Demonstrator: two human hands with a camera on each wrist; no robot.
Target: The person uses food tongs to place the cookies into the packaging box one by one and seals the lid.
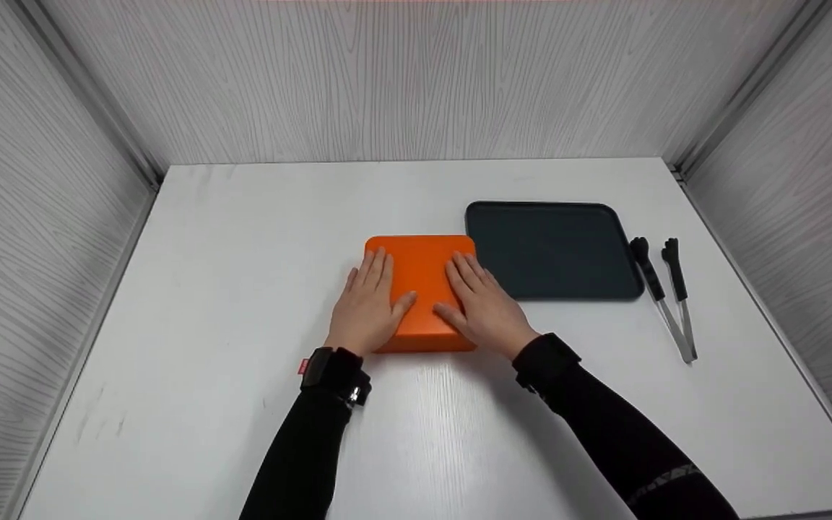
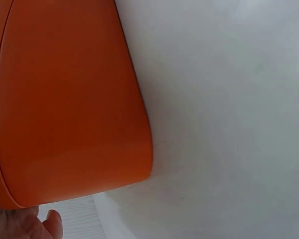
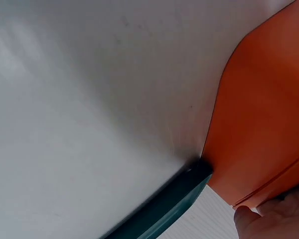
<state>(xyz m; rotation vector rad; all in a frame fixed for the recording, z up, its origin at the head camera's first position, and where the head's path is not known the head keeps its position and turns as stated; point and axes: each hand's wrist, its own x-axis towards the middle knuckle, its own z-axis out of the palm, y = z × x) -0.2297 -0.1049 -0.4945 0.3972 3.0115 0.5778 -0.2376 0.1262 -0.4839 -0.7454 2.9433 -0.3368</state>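
Observation:
An orange lidded box (image 1: 422, 289) stands on the white table between my two hands. My left hand (image 1: 367, 307) rests flat along the left part of its top, fingers straight and pointing away from me. On the right part lies my right hand (image 1: 487, 307), its fingers also straight. Both thumbs reach inward over the top without meeting. In the left wrist view, the tall side of the box (image 2: 74, 104) shows, with a lid seam near its edge. The right wrist view shows the box (image 3: 264, 109) touching or nearly touching a dark tray (image 3: 164, 209). What the box holds is hidden.
The dark rectangular tray (image 1: 553, 249) lies behind and right of the box. Beside its right edge lie metal tongs (image 1: 676, 318) with black ends, spread apart. Wood-grain panels (image 1: 416, 79) enclose the white table (image 1: 192, 325) at the back and both sides.

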